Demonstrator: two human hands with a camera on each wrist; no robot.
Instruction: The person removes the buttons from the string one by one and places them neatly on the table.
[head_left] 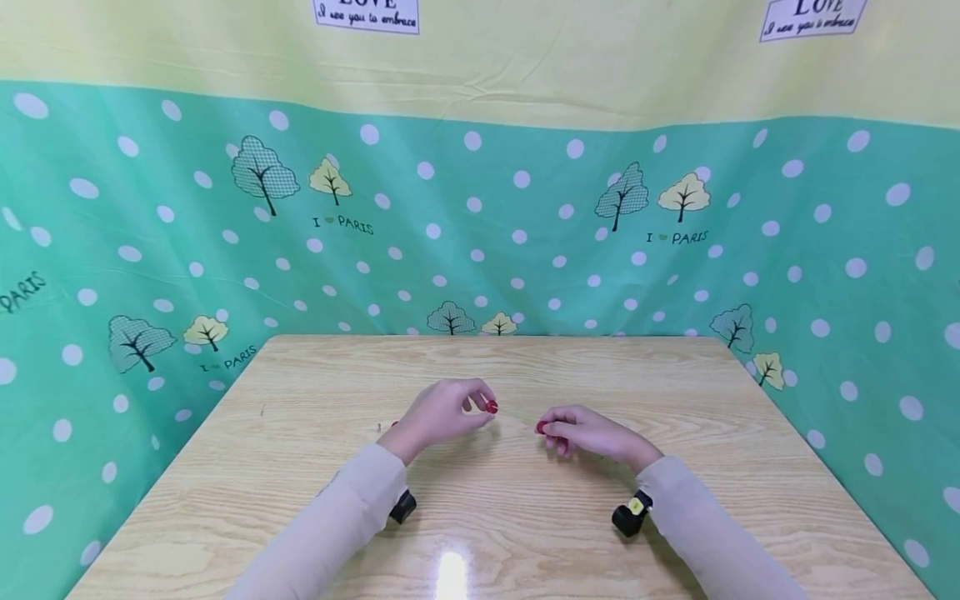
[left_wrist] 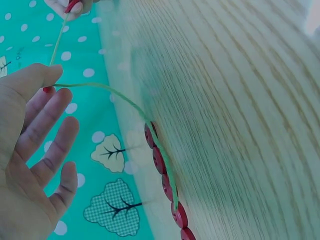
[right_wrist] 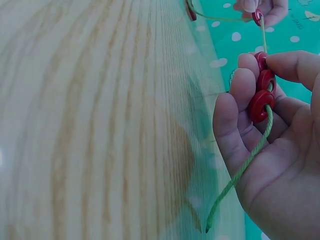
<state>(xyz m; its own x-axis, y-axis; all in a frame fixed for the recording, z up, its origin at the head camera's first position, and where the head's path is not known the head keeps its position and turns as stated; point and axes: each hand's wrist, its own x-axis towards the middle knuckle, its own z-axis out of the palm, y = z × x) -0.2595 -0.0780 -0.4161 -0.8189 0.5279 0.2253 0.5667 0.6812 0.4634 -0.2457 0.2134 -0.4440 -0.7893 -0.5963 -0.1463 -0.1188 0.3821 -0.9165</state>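
Observation:
My left hand [head_left: 442, 410] pinches a small red button [head_left: 491, 407] between thumb and forefinger above the table, its other fingers loosely bent. Across from it, my right hand [head_left: 588, 431] pinches the first of several red buttons [right_wrist: 261, 106] threaded in a row on a green cord [right_wrist: 245, 162]. The cord's loose tail hangs below the right palm. A stretch of cord runs fairly straight between the two hands. From the left hand, more cord curves down to a line of overlapping red buttons [left_wrist: 158, 160] on the table, mostly hidden behind the left wrist in the head view.
The wooden table [head_left: 300, 500] extends under both arms. A green dotted curtain [head_left: 525, 250] with printed trees stands behind and beside it. Black wrist cameras [head_left: 628, 518] hang under both sleeves. Light glares off the front of the table.

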